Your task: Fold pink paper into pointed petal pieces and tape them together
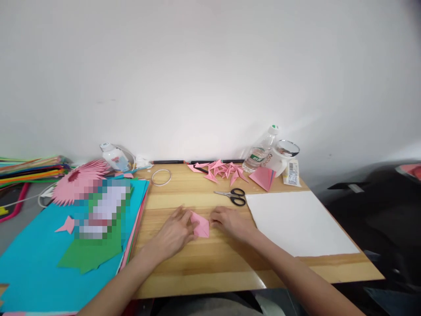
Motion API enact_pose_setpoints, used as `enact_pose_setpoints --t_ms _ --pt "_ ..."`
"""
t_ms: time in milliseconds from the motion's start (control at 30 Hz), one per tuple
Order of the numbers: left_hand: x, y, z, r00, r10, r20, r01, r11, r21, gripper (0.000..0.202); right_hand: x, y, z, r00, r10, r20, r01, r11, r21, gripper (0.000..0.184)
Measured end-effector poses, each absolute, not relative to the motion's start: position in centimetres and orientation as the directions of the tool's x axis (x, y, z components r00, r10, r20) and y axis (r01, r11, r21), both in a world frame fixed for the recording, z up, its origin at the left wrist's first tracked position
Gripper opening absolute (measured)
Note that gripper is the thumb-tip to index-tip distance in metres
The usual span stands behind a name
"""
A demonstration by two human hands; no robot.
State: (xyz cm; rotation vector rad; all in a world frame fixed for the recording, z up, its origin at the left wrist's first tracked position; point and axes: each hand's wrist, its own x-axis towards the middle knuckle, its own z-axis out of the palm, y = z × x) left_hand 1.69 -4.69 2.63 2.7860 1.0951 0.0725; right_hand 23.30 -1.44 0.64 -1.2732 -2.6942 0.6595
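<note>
A small piece of folded pink paper (pixel 201 226) with crease lines lies on the wooden table. On its left side, my left hand (pixel 176 230) holds it with thumb and fingers closed at the edge. My right hand (pixel 230 222) pinches at the paper's right corner, fingers curled together; the fingertips are partly hidden. Just beyond my right hand rest scissors (pixel 237 196) with black handles. Farther back sits a pile of folded pink paper pieces (pixel 223 170), and beside it a stack of pink paper (pixel 263 177).
A white sheet (pixel 296 224) lies at the right. Along the wall stand a plastic bottle (pixel 258 153), a mug (pixel 279 163) and a white bottle (pixel 115 158). Blue paper (pixel 39 263), green paper (pixel 98 252) and a pink pleated ring (pixel 80 177) occupy the left. A thin hoop (pixel 161 170) lies behind.
</note>
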Motion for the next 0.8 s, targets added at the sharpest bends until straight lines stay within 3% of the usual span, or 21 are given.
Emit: enact_pose_setpoints --t_ms 233,300,400,467,567,633,700,800 --pt "3.5 -5.2 2.3 0.54 0.841 -0.018 0.837 -0.535 0.115 0.02 23.0 -3.9 0.1 -0.517 0.856 0.002 0.762 0.46 -0.456 0.007" --pt "3.9 -5.4 2.0 0.466 0.884 -0.033 0.878 -0.458 0.143 0.02 22.4 -4.6 0.0 -0.465 0.885 0.013 0.785 0.42 -0.455 0.018" --pt "3.9 -5.4 1.6 0.364 0.93 -0.044 0.897 -0.337 0.286 0.022 21.5 -5.3 0.0 -0.37 0.929 0.003 0.826 0.33 -0.457 0.033" --pt "3.7 -5.3 1.4 0.317 0.946 -0.074 0.884 -0.266 0.386 0.021 21.2 -5.6 -0.1 -0.334 0.942 -0.013 0.833 0.289 -0.473 0.032" --pt "3.3 -5.1 1.1 0.242 0.961 -0.134 0.854 -0.146 0.499 0.002 21.0 -5.6 -0.3 -0.332 0.943 -0.025 0.81 0.272 -0.52 0.026" --pt "3.1 -4.9 0.8 0.21 0.966 -0.153 0.81 -0.084 0.58 0.009 21.0 -5.3 -0.6 -0.349 0.937 -0.002 0.765 0.283 -0.578 0.025" --pt "3.1 -4.8 0.5 0.172 0.972 -0.16 0.685 -0.001 0.729 0.012 21.0 -4.8 -1.0 -0.35 0.936 0.044 0.671 0.283 -0.685 0.022" --pt "3.2 -4.6 0.5 0.086 0.971 -0.223 0.292 0.189 0.938 0.016 20.6 -3.9 -1.6 -0.299 0.951 0.08 0.371 0.193 -0.908 0.018"
